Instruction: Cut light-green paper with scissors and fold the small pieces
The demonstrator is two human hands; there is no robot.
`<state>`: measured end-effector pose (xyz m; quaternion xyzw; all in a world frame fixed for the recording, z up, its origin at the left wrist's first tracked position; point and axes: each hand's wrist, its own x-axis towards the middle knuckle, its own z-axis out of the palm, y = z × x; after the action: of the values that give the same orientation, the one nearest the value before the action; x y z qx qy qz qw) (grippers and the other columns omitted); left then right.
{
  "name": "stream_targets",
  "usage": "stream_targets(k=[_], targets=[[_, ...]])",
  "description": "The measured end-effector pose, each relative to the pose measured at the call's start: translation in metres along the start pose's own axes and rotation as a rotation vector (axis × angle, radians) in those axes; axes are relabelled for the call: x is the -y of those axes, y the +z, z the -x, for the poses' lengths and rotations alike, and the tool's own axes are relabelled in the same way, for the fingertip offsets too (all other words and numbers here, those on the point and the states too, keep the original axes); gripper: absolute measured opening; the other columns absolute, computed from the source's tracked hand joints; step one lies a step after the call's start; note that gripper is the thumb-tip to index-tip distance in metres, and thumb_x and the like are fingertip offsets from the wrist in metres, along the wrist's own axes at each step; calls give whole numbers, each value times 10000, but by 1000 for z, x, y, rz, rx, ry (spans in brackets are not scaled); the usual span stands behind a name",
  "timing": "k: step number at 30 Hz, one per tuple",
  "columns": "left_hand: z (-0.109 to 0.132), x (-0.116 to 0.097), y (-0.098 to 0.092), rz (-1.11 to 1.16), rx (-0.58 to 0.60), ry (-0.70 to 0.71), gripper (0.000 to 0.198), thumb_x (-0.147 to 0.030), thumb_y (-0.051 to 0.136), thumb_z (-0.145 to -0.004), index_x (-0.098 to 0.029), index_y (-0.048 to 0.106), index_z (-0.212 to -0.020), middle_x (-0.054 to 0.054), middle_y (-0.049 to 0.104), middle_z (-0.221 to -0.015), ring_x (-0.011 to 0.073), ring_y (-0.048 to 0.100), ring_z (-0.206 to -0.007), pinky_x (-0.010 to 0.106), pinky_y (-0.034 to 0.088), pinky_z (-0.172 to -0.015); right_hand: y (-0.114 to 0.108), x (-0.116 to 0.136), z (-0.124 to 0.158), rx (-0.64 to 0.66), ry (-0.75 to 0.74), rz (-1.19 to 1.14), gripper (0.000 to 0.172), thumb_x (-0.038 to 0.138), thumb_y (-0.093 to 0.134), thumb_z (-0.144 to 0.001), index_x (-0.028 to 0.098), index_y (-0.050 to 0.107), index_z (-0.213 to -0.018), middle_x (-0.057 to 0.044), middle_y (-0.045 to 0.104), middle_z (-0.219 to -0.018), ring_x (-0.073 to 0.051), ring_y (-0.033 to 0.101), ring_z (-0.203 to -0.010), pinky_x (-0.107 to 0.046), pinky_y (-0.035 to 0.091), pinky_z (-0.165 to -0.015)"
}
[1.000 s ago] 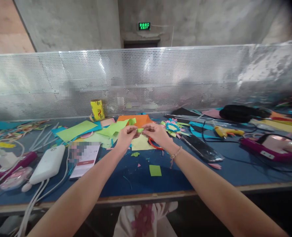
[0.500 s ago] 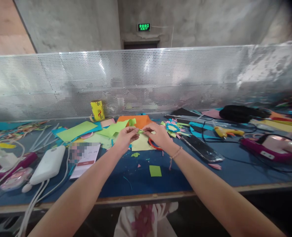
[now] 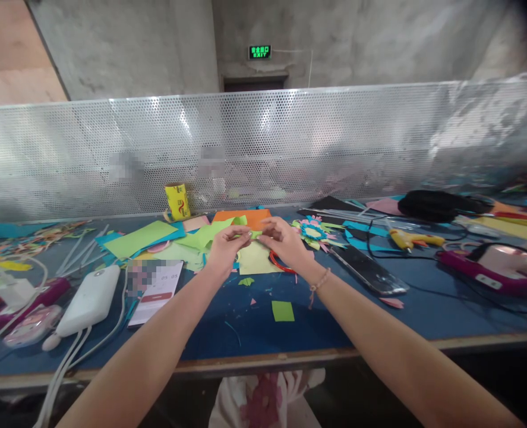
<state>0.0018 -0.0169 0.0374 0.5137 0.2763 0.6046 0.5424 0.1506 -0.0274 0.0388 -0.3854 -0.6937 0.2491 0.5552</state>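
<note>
A small piece of green paper [image 3: 255, 235] is pinched between my two hands, above the middle of the table. My left hand [image 3: 226, 248] grips its left side with thumb and forefinger. My right hand [image 3: 286, 242] has thumb and fingertips on its right side, with the forefinger raised and bent. Below them lie a pale yellow sheet [image 3: 255, 261] and a red loop [image 3: 280, 262], perhaps a scissor handle, partly hidden by my right hand. Nearer me are a small cut green scrap [image 3: 246, 282] and a flat green paper square [image 3: 283, 311].
Green sheets [image 3: 141, 238] and orange paper [image 3: 263, 218] lie behind my hands. Right: a paper flower [image 3: 313, 229], a dark phone [image 3: 370, 270] and a yellow glue gun [image 3: 412, 239]. Left: a lit phone [image 3: 157, 294] and a white power bank [image 3: 89, 300] with cables. A perforated metal screen [image 3: 263, 148] stands behind.
My right fingers have lifted and spread slightly around the green paper, while both hands stay in nearly the same place. The view has shifted a little.
</note>
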Motion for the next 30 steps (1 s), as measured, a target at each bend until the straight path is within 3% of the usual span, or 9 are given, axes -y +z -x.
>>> stream_targets(k=[6, 14, 25, 30], targets=[[1, 1, -1, -188, -8, 92, 279, -254, 695, -592, -178, 657, -857, 18, 637, -729, 106, 577, -654, 261, 466, -658, -1, 4, 0, -15, 7, -108, 226, 192, 593, -688, 212, 511, -897, -28, 604, -842, -146, 601, -808, -311, 495, -742], [7, -4, 3, -282, -41, 108, 266, -235, 677, -600, -180, 647, -858, 6, 632, -689, 104, 557, -614, 232, 425, -588, 0, 7, 1, -5, -12, -179, 197, 209, 601, -685, 216, 543, -873, -20, 627, -833, -139, 609, -788, -308, 496, -749], [9, -6, 4, -225, -36, 129, 246, -240, 669, -604, -178, 627, -839, 22, 613, -839, 103, 581, -645, 256, 476, -642, 0, 2, 2, -34, -44, 0, 59, 232, 554, -705, 198, 567, -752, -20, 615, -729, -133, 587, -659, -292, 492, -635], [7, -6, 4, -180, -38, 127, 205, -291, 659, -628, -175, 631, -794, 11, 607, -734, 99, 569, -631, 256, 479, -636, -2, 5, 3, -41, -132, 112, 76, 212, 536, -718, 197, 589, -770, -27, 618, -756, -137, 588, -691, -298, 490, -659]])
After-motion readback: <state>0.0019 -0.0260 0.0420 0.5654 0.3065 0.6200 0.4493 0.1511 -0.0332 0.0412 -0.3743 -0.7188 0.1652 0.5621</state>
